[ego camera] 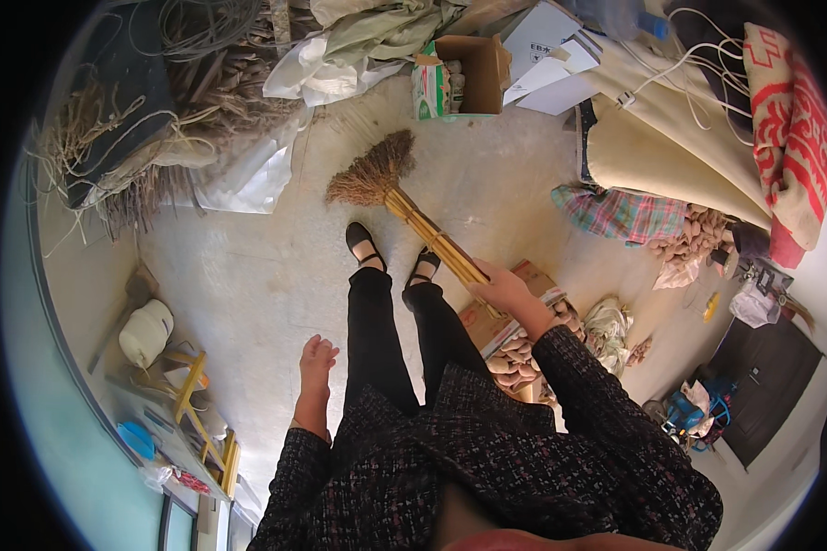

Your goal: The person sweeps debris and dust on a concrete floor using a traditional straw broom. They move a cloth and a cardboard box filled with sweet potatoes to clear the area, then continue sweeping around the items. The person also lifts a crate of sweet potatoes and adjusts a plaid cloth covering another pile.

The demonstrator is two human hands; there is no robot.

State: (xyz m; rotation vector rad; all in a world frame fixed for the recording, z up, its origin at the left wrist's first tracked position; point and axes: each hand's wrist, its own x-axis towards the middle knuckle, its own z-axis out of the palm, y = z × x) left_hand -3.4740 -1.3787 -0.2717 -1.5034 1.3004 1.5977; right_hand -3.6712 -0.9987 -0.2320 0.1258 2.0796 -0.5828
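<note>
My right hand [506, 286] grips the bound stalk handle of a straw broom [437, 237] near its upper end. The broom slants up and left across the view, and its brown bristle head [375, 172] is fanned out over the concrete floor [248, 289] just beyond my shoes. Whether the bristles press on the floor, I cannot tell. At my left side hangs my left hand [318, 355], holding nothing, its fingers loosely curled but apart. Below my right forearm stands a cardboard box [482, 324] with sweet potatoes [515, 361] in it.
An open carton [465, 76] holding cans stands ahead, beside white sacking [331, 72]. Dry stalks and cords [145, 148] are heaped at left, above a white plastic jug [146, 332]. To the right lie a plaid cloth [620, 213], a root pile [696, 234] and a crumpled sack [608, 334].
</note>
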